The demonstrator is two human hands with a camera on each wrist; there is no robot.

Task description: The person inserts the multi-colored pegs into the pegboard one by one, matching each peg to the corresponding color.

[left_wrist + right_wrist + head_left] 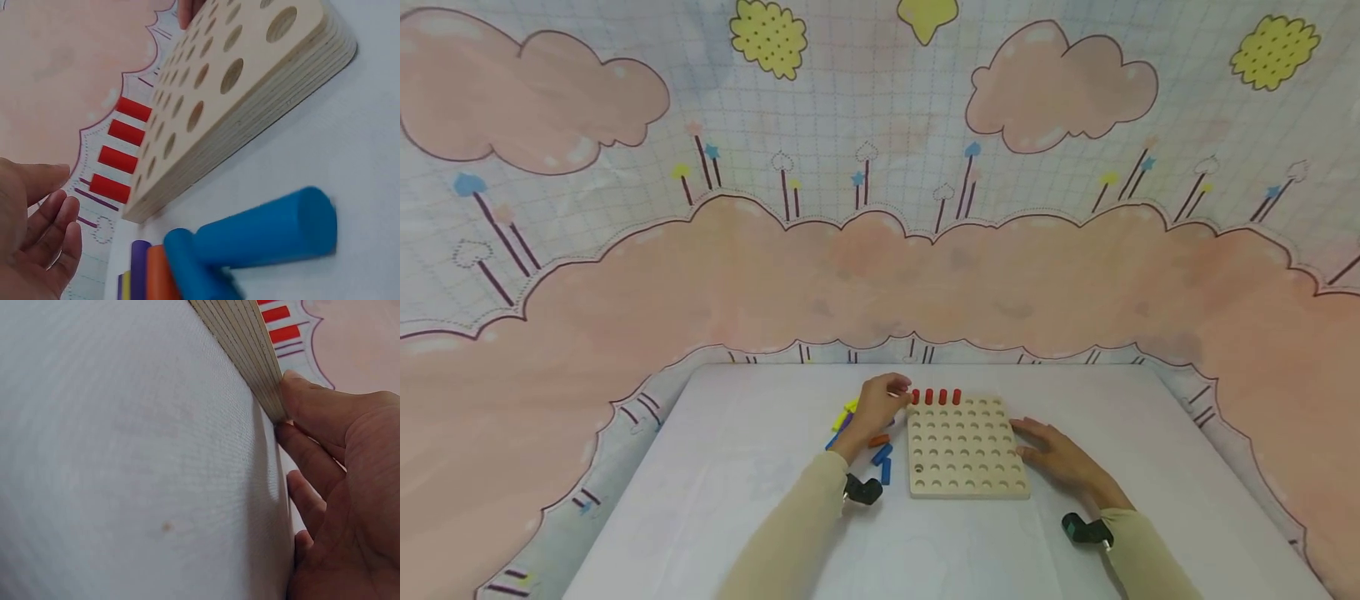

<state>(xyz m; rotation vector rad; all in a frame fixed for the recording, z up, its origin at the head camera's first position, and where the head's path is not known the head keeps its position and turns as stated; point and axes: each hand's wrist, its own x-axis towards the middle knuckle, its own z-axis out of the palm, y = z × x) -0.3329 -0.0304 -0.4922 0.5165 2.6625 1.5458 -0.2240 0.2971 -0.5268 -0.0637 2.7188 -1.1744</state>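
Note:
A square wooden pegboard (967, 467) with many round holes lies on the white table. Four red pegs (936, 397) stand in its far row, also seen as red pegs (120, 156) in the left wrist view. My left hand (880, 407) hovers at the board's far left corner, right by the leftmost red peg. Its fingers (47, 225) are loosely spread and hold nothing. My right hand (1048, 448) lies flat on the table beside the board's right edge. Its thumb (312, 403) touches the board's side (244, 344).
Loose pegs lie left of the board: yellow (848, 408), orange (878, 440) and blue ones (883, 463). Two blue pegs (262, 234) show close up beside the board (250, 94). A printed cloud backdrop (880, 267) hangs behind the table (737, 467).

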